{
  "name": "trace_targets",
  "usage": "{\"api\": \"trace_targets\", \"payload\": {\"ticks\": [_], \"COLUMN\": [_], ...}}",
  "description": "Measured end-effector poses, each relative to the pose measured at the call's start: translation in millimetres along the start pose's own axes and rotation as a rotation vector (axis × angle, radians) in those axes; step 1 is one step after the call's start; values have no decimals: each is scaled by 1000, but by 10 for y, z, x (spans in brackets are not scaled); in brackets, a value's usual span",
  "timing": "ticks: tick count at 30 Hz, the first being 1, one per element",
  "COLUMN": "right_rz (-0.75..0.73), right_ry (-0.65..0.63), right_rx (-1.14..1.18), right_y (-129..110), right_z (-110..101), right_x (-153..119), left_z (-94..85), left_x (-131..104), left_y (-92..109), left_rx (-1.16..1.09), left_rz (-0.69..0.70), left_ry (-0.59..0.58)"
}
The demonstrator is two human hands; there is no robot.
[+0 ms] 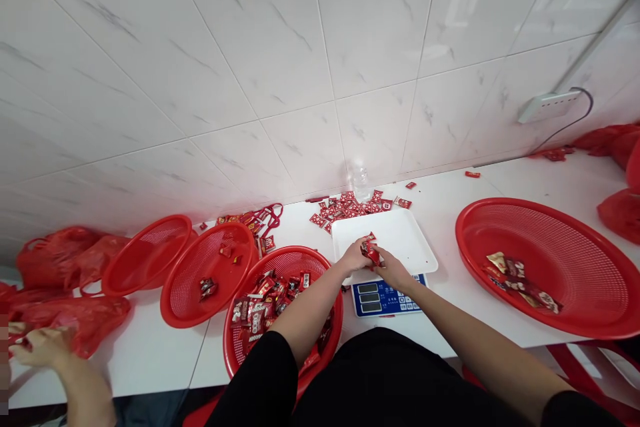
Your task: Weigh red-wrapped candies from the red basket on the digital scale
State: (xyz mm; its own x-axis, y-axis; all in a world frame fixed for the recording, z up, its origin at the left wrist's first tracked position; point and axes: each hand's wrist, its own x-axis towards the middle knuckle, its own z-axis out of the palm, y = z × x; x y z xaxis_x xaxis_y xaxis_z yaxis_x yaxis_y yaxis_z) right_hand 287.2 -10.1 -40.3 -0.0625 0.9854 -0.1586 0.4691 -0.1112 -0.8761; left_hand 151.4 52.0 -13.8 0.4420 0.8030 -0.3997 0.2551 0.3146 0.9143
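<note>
Both hands meet over the white tray [400, 233] of a blue weighing scale [385, 305]. Between them is a small bunch of red-wrapped candies [371, 252]. My left hand [354, 256] closes round the bunch from the left, and my right hand [393, 271] grips it from the right with bent fingers. How many pieces are in the hands cannot be made out. Under my left forearm stands a red basket [334, 320] heaped with wrapped candies [260, 307]. Loose small red packets [350, 205] lie behind the tray.
A wide red basket [500, 217] at the right holds several packets. Two more red baskets [183, 287] [150, 240] stand leftward, beside red plastic bags [65, 257]. A clear bottle [360, 180] stands by the tiled wall. Another person's hand [45, 347] touches a bag at far left.
</note>
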Motion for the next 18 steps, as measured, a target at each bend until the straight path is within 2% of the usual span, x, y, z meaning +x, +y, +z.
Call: {"api": "trace_targets", "payload": {"ticks": [5,10,14,18], "right_rz": [-13,-76,-110,-2], "right_ry": [-28,-22,-41,-78], "right_rx": [164,180,223,291], "right_y": [-22,-138,-335,-497], "right_z": [-7,33,32,5], "right_x": [-14,-70,-87,-60], "left_z": [-31,-61,-11,-6], "left_x": [-123,-266,-312,-333], "left_y": [8,18,-27,-42], "left_rx": [-247,-367,-405,-632], "left_rz": [-176,-214,-244,-264], "left_ry": [-36,-122,-12,57]}}
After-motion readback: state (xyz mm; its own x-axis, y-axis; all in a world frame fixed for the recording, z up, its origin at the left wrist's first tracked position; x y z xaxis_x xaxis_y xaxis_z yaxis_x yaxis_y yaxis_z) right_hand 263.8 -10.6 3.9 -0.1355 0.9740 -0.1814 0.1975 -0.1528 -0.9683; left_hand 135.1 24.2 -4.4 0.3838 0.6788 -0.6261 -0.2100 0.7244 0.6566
